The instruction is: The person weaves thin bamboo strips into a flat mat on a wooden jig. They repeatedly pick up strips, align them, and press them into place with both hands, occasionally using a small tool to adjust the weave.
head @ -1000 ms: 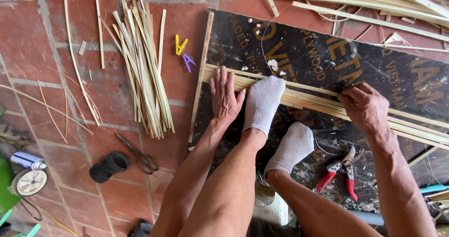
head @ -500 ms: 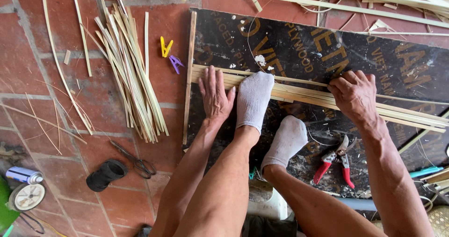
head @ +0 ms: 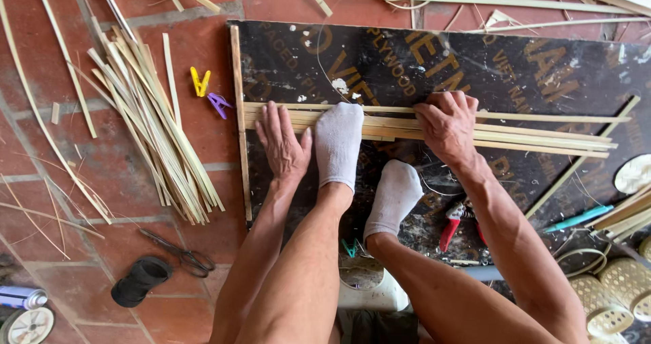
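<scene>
— Where do the hands sit?

— Both rest on the row of bamboo strips (head: 529,137) laid left to right across the dark plywood board (head: 556,72). The left hand (head: 281,144) lies flat, palm down, fingers spread over the strips' left ends; it grips nothing, only presses. The right hand (head: 447,123) is further right, fingers curled down onto the strips' far edge; whether they close round a strip I cannot tell.

— And the feet?

— A white-socked foot (head: 338,144) lies on the strips between the two hands, just beside the left one. The other socked foot (head: 395,195) sits nearer, on the board, clear of the strips.

— What lies about?

— Left of the board, on the red brick floor (head: 61,262), a loose bundle of bamboo slivers (head: 159,137). Yellow and purple clothes pegs (head: 208,93) lie between bundle and board. Near left, black scissors (head: 180,252) and a black tape roll (head: 141,281). Red-handled pliers (head: 456,223) rest on the board's near part, under the right forearm. Small woven baskets (head: 620,286) stand at near right.
</scene>
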A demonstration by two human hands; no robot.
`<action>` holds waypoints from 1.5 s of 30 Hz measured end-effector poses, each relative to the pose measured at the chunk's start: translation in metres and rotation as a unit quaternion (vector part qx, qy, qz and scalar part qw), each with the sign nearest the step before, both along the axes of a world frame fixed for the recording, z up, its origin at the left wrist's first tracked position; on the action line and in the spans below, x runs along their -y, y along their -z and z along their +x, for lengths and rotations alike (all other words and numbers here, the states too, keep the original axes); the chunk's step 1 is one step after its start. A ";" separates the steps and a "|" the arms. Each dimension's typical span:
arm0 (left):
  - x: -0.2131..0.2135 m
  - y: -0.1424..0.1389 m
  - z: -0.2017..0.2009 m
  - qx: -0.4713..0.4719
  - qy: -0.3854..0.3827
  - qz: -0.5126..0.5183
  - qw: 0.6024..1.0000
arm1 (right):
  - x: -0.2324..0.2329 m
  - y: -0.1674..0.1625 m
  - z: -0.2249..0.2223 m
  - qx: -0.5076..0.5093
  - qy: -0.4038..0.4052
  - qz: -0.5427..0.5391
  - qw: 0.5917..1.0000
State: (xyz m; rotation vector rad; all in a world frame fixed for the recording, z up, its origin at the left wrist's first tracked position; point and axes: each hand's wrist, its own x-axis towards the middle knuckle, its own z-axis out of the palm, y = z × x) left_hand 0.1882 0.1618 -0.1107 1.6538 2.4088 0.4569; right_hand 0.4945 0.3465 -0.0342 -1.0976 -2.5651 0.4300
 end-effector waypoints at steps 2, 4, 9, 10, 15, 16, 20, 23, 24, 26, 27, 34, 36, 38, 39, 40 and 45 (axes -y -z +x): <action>0.001 0.000 0.001 0.000 0.000 -0.007 1.000 | 0.005 0.002 -0.002 -0.017 0.016 0.008 1.000; 0.001 0.000 0.001 -0.004 0.002 -0.003 1.000 | 0.008 0.005 -0.001 -0.013 0.003 0.010 1.000; 0.002 0.001 0.001 -0.012 0.007 -0.001 1.000 | 0.016 0.012 0.003 -0.028 0.011 0.005 1.000; 0.002 0.001 0.001 -0.011 0.007 0.000 1.000 | 0.018 0.013 0.003 -0.030 0.015 0.002 0.999; 0.004 0.003 0.001 -0.015 0.010 0.000 1.000 | 0.017 0.012 -0.003 -0.024 0.029 0.000 0.999; 0.004 0.003 0.001 -0.014 0.010 -0.004 1.000 | 0.016 0.011 -0.003 -0.024 0.031 -0.001 0.999; 0.003 0.000 0.002 -0.021 0.016 0.002 1.000 | 0.013 0.002 -0.003 -0.009 0.002 0.021 1.000; 0.002 -0.003 0.003 -0.021 0.015 -0.003 1.000 | -0.002 -0.010 -0.005 0.004 -0.023 -0.002 1.000; 0.000 -0.004 0.004 -0.016 0.014 -0.006 1.000 | -0.013 -0.016 -0.006 0.082 -0.022 -0.025 0.996; -0.002 -0.003 0.004 -0.017 0.013 -0.008 1.000 | -0.050 -0.026 -0.007 0.231 -0.025 -0.073 0.970; -0.002 -0.003 0.003 -0.022 0.007 -0.018 1.000 | -0.076 -0.031 -0.003 0.227 -0.006 -0.022 0.974; -0.009 0.002 -0.004 -0.009 0.000 0.007 1.000 | -0.210 -0.039 0.025 0.375 0.015 0.084 0.923; -0.008 0.002 -0.004 -0.007 0.006 0.006 1.000 | -0.219 -0.033 0.026 0.409 -0.009 0.073 0.909; -0.008 0.001 -0.004 -0.009 0.005 0.020 1.000 | -0.222 -0.031 0.027 0.424 -0.026 0.071 0.903; -0.006 0.000 -0.004 -0.009 0.006 0.024 1.000 | -0.222 -0.035 0.027 0.421 -0.031 0.071 0.904; -0.006 0.000 -0.004 -0.009 0.006 0.021 1.000 | -0.223 -0.042 0.027 0.420 -0.035 0.073 0.904; -0.007 0.000 -0.003 -0.004 0.007 0.021 1.000 | -0.179 -0.075 0.034 0.243 -0.046 0.103 0.964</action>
